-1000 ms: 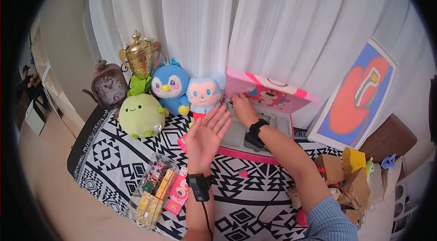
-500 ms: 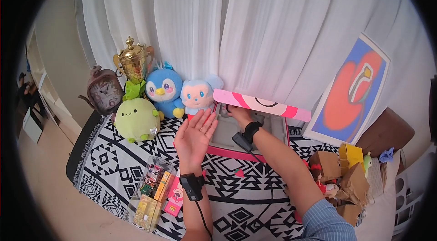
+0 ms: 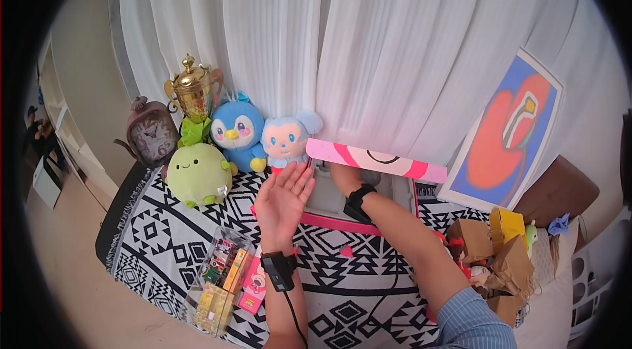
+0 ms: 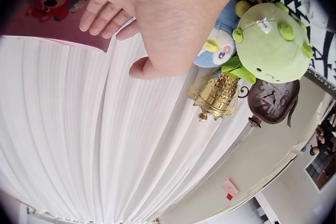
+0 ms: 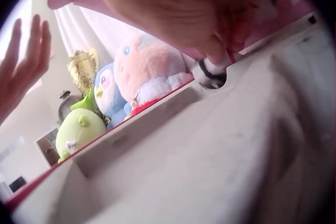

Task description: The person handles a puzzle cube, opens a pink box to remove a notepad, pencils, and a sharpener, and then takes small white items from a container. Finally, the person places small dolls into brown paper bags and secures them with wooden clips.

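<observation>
Pink box [image 3: 342, 220] half shut, my right hand [image 3: 343, 174] inside under lid [image 3: 375, 159], fingers curled on something small, left hand [image 3: 282, 201] flat open beside.

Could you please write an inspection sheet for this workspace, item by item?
Surface: black-and-white patterned cloth.
Job's things: pink box, lid half raised, grey insert inside.
Clutter: clear case, plush toys, trophy, clock, cardboard boxes.
Grippers: left hand open beside the box; right hand inside it, its grip unclear.
Cables: wrist-device cable.
Surroundings: white curtain, painting.
</observation>
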Tool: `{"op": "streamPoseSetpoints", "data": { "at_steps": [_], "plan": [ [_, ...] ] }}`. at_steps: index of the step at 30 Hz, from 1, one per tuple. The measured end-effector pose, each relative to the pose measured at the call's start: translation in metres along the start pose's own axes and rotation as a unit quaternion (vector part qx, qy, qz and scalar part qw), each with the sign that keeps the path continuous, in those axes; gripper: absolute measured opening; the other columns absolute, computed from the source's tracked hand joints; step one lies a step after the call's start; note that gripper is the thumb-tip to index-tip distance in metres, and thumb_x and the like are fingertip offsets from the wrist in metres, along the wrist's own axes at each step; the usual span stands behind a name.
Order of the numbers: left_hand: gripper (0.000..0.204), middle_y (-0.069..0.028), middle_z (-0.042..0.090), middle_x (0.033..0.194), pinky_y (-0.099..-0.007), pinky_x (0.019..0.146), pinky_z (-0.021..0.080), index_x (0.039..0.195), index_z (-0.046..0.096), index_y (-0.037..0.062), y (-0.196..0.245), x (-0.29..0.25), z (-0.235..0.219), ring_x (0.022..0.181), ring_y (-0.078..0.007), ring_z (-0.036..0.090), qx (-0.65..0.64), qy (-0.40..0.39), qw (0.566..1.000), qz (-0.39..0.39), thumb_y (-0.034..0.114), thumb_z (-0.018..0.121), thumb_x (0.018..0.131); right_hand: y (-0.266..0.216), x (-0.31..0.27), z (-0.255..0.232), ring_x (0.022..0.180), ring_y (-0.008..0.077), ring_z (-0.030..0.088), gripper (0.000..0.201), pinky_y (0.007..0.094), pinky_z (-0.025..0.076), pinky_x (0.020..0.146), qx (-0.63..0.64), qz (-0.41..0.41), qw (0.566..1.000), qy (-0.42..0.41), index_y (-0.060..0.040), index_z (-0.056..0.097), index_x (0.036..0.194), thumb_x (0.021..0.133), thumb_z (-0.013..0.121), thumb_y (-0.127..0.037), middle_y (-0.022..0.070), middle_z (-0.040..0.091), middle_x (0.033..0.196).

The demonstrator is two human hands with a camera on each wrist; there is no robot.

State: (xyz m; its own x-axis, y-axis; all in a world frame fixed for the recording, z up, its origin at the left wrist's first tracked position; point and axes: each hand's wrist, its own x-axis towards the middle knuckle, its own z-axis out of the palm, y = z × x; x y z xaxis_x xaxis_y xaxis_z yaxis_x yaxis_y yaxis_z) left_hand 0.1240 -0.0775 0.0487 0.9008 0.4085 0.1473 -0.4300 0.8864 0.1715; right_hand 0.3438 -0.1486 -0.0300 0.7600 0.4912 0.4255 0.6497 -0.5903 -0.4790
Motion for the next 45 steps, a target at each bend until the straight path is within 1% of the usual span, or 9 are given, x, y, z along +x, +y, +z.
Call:
{"op": "streamPoseSetpoints", "data": {
  "at_steps": [4,16,21,28,30,32,37,42,45],
  "plan": [
    [0.046,-0.0235,0.051,0.125,-0.0455,0.104,0.037,0.123,0.047,-0.0085,0.001,0.002,-0.007,0.119,-0.0347,0.049,0.003,-0.009,1.0,-0.009,0.026,0.046,0.093,-0.075,-0.031,-0.082,0.099,0.0345,0.062,0.034,0.0435,0.047,0.083,0.213,0.044,0.967,-0.132,0.0,0.062,0.103,0.09,0.044,-0.025,0.0257,0.062,0.106],
    [0.045,-0.0198,0.056,0.118,-0.0403,0.101,0.041,0.12,0.05,-0.0089,-0.004,0.001,0.002,0.113,-0.0319,0.053,0.052,-0.009,0.999,0.0,0.026,0.049,0.092,-0.03,-0.013,-0.072,0.098,0.0346,0.062,0.032,0.0404,0.049,0.082,-0.161,-0.074,0.894,-0.412,0.0035,0.06,0.105,0.085,0.052,-0.021,0.027,0.061,0.109],
    [0.046,-0.0178,0.055,0.113,-0.0409,0.098,0.043,0.123,0.047,-0.009,-0.01,0.005,0.002,0.112,-0.0333,0.053,0.084,-0.021,0.996,-0.003,0.025,0.051,0.091,-0.042,-0.089,-0.166,0.114,0.0389,0.051,0.043,0.0405,0.042,0.097,-0.097,-0.215,0.922,-0.307,0.0024,0.049,0.125,0.09,0.054,-0.023,0.0255,0.052,0.124],
    [0.048,-0.0215,0.05,0.116,-0.0405,0.105,0.039,0.126,0.04,-0.0127,-0.013,0.005,0.003,0.118,-0.036,0.049,0.129,0.001,0.992,0.014,0.019,0.05,0.092,-0.037,-0.229,-0.291,0.111,0.0344,0.054,0.044,0.0392,0.045,0.091,0.034,-0.099,0.963,-0.247,-0.0002,0.05,0.126,0.091,0.058,-0.026,0.0206,0.054,0.123],
    [0.047,-0.0208,0.048,0.118,-0.0399,0.106,0.038,0.126,0.04,-0.0133,-0.018,0.001,0.008,0.118,-0.0357,0.049,0.146,0.018,0.989,0.018,0.018,0.05,0.092,-0.027,-0.266,-0.306,0.107,0.0336,0.057,0.046,0.0387,0.047,0.088,0.11,0.017,0.942,-0.315,-0.0005,0.051,0.126,0.091,0.059,-0.029,0.021,0.057,0.12],
    [0.047,-0.0201,0.046,0.119,-0.0399,0.105,0.039,0.125,0.04,-0.013,-0.022,0.001,0.01,0.118,-0.0353,0.049,0.209,0.04,0.976,0.053,0.019,0.05,0.092,-0.025,-0.299,-0.309,0.103,0.0337,0.059,0.046,0.037,0.049,0.085,0.104,0.099,0.915,-0.378,0.0001,0.052,0.125,0.091,0.059,-0.03,0.0209,0.058,0.118],
    [0.033,-0.0147,0.053,0.112,-0.0349,0.086,0.049,0.112,0.051,-0.0083,-0.032,-0.001,-0.005,0.094,-0.0252,0.058,0.3,0.113,0.942,0.101,0.015,0.056,0.09,-0.025,-0.364,-0.255,0.091,0.0284,0.063,0.04,0.0344,0.051,0.078,0.21,0.073,0.912,-0.345,0.0008,0.054,0.121,0.09,0.061,-0.023,0.0179,0.061,0.104],
    [0.03,-0.0099,0.06,0.099,-0.0301,0.08,0.047,0.111,0.056,-0.0046,-0.034,-0.02,-0.014,0.093,-0.0194,0.058,0.369,0.107,0.919,0.085,0.015,0.059,0.088,-0.039,-0.375,-0.209,0.082,0.0272,0.063,0.033,0.034,0.05,0.073,0.246,0.037,0.933,-0.26,-0.0007,0.054,0.117,0.087,0.061,-0.014,0.0162,0.06,0.1],
    [0.042,-0.011,0.061,0.105,-0.0287,0.082,0.045,0.117,0.053,-0.0092,-0.043,-0.035,-0.021,0.094,-0.0171,0.057,0.592,0.172,0.783,0.082,0.016,0.061,0.085,-0.034,-0.367,-0.185,0.082,0.0319,0.062,0.033,0.0385,0.05,0.072,0.281,0.017,0.93,-0.235,-0.001,0.053,0.117,0.088,0.06,-0.014,0.0167,0.058,0.098]
  ]
}}
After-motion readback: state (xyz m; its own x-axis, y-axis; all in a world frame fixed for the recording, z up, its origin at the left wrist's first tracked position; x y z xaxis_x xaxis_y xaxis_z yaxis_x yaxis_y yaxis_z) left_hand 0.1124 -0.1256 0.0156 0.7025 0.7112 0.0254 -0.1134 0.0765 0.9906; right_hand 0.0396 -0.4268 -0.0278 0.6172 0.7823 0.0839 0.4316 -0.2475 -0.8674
